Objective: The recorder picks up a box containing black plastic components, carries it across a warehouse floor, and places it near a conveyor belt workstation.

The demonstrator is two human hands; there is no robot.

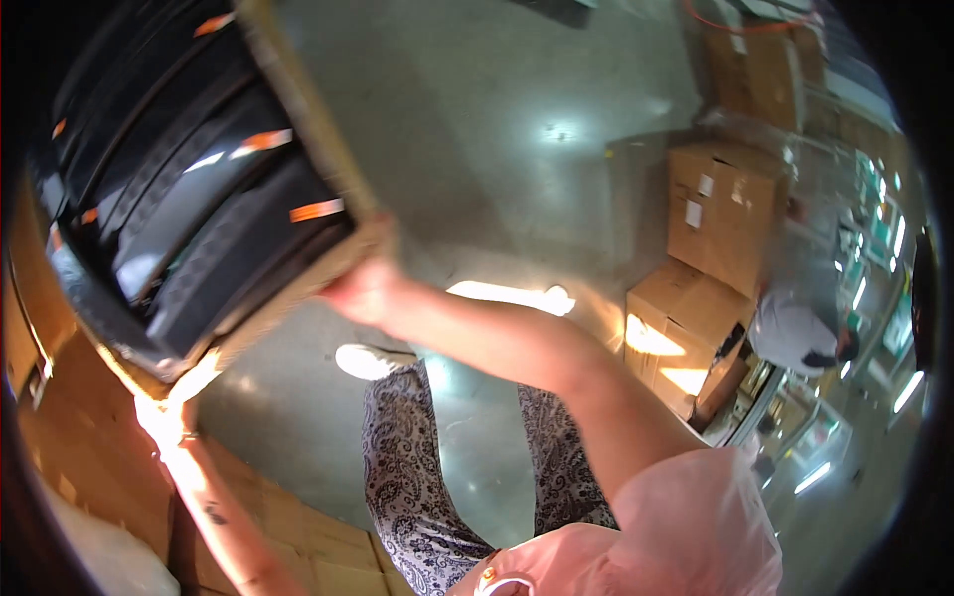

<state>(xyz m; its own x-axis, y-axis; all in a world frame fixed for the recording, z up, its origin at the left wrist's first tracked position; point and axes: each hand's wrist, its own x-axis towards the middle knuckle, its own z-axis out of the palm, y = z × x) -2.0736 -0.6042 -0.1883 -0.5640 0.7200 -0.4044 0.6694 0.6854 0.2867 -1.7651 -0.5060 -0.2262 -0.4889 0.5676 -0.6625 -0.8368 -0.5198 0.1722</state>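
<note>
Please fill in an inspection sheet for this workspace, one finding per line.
Surface: smooth grey floor, bright reflections.
Job's things: open brown cardboard box, filled with dark glossy items bearing orange labels.
Clutter: stacked brown cardboard boxes at right.
Hands: left hand holds the open box's lowest corner in view; right hand holds near the corner to its right.
Cables: thin orange cord or hose, upper right.
Surroundings: blurred bright fittings, far right; details unclear.

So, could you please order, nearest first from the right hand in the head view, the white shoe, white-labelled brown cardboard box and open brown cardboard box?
1. Open brown cardboard box: held by right hand.
2. White shoe: below, on floor.
3. White-labelled box: right side.
</note>
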